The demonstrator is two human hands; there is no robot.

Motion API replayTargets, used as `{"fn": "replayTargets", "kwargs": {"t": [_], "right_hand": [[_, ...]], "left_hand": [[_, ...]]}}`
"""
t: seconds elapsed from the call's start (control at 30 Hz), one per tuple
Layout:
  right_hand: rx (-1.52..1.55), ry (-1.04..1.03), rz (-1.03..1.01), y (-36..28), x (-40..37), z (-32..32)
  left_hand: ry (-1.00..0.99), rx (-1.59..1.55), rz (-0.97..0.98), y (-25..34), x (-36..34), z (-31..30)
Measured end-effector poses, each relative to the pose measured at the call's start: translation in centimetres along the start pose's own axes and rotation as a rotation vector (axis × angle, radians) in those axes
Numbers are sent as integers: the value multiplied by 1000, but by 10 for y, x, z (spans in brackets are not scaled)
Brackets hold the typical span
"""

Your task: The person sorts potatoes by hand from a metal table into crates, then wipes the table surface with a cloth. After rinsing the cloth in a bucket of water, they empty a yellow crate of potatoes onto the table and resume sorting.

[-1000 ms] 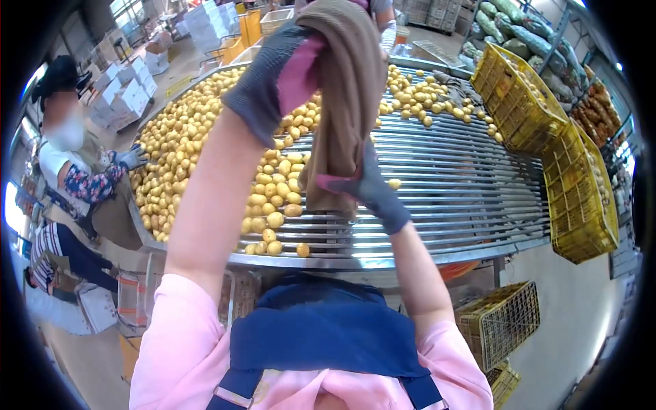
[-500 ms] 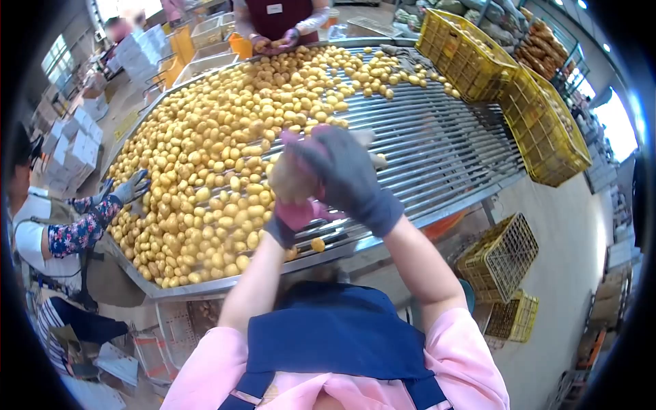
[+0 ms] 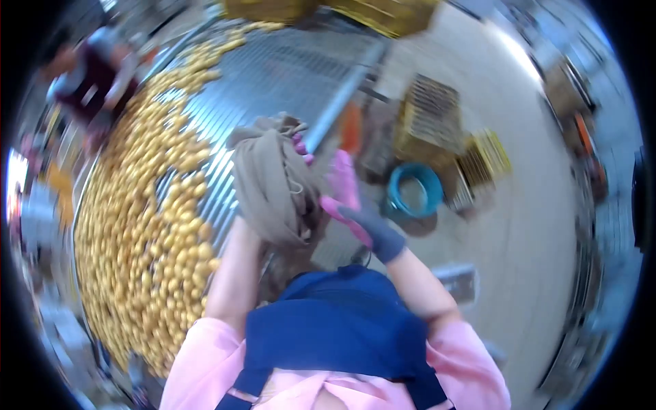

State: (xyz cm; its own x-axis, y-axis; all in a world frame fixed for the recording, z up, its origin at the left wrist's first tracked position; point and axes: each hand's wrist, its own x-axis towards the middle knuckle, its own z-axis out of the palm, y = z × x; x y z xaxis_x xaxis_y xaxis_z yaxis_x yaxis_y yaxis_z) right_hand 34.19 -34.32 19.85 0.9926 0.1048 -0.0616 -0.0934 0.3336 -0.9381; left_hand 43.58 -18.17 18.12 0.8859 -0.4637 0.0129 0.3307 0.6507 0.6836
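Observation:
A bunched grey-brown cloth (image 3: 270, 184) hangs over my left hand, with folds falling toward me. Of my left hand (image 3: 301, 147) only pink gloved fingertips show, curled at the cloth's far right edge. My right hand (image 3: 355, 205), in a grey glove with a pink palm side, is just right of the cloth. Its fingers are stretched out and hold nothing. Left of the cloth, many yellow potatoes (image 3: 143, 232) cover the metal bar table (image 3: 273, 75). The picture is smeared by motion.
A blue-green bucket (image 3: 435, 198) stands on the floor to the right, near stacked yellow crates (image 3: 429, 116). More yellow crates (image 3: 389, 14) line the table's far end. A person in a dark red apron (image 3: 99, 85) is at the table's far left side.
The view has swung right, showing more floor and the bucket. My hands, formerly close together over the table, are now apart. The large cloth now shows on my left hand.

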Motion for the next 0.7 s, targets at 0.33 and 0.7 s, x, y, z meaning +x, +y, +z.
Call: {"fn": "replayTargets", "kwargs": {"t": [0.33, 0.7], "right_hand": [[173, 616, -123, 95, -16, -103], [1888, -115, 277, -7, -108, -324]], "left_hand": [[-144, 442, -376, -221, 99, 28], [-190, -89, -758, -329, 167, 82]]}}
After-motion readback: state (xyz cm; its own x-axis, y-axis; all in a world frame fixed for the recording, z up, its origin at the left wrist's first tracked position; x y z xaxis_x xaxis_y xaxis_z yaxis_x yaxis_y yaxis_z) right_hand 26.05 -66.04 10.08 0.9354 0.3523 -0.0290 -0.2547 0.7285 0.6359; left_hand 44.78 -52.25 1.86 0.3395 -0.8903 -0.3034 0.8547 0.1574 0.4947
